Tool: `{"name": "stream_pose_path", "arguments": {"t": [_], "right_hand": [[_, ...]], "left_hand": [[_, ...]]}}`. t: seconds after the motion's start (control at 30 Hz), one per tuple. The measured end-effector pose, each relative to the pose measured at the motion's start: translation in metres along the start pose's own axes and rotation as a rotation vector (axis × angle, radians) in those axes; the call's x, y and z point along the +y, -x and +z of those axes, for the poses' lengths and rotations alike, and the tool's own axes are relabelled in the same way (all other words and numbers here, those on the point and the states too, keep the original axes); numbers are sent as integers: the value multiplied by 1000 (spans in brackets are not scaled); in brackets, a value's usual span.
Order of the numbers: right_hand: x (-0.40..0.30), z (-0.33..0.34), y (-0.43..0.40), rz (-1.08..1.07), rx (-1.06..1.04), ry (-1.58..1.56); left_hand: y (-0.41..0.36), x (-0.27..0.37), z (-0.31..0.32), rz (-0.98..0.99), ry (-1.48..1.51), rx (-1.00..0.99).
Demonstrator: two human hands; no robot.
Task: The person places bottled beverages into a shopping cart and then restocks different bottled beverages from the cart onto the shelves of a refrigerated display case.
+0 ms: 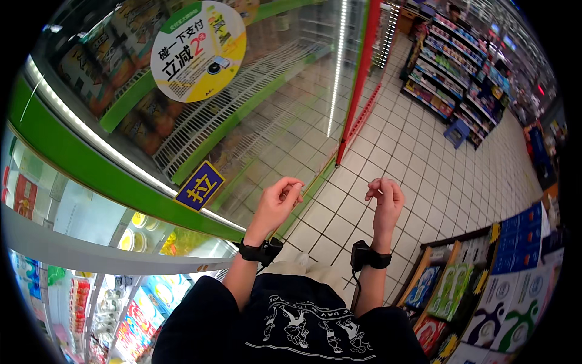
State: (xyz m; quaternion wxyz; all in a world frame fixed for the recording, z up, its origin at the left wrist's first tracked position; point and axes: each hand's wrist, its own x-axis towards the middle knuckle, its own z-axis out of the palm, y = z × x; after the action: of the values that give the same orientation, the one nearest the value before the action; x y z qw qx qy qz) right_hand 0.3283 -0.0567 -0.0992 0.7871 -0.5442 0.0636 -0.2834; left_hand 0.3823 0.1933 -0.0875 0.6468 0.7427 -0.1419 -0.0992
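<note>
My left hand (282,198) is held up in front of my body, its fingers curled in and nothing in them. It is nearest to the green-framed glass door (282,104) of a display fridge on the left; I cannot tell whether they touch. My right hand (386,194) hangs over the tiled floor (334,214), fingers loosely folded, also holding nothing. A black strap with a small black box (363,255) is on each wrist. On the glass are a round printed sticker (198,52) and a blue-and-yellow sign (199,185), both bearing writing.
Wire shelves (236,100) and packaged goods show through the glass. A lit chiller (132,291) with cups and packs is at lower left. A stand of boxes and packets (454,291) rises at lower right. Farther off are a stocked shelf unit (445,63) and a blue stool (457,133).
</note>
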Motion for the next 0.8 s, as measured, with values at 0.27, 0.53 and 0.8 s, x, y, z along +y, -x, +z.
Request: {"name": "stream_pose_path", "arguments": {"t": [0.27,0.53,0.8], "right_hand": [[50,54,-116,109,-280,-47],[36,126,-168,-66,-851,-143],[-55,191,-145,-623,-1283,-201]], "left_hand": [[-19,4,-23,217,-122,414],[35,32,6,259,-163,1130],[82,19,35,62,-516,1637]]}}
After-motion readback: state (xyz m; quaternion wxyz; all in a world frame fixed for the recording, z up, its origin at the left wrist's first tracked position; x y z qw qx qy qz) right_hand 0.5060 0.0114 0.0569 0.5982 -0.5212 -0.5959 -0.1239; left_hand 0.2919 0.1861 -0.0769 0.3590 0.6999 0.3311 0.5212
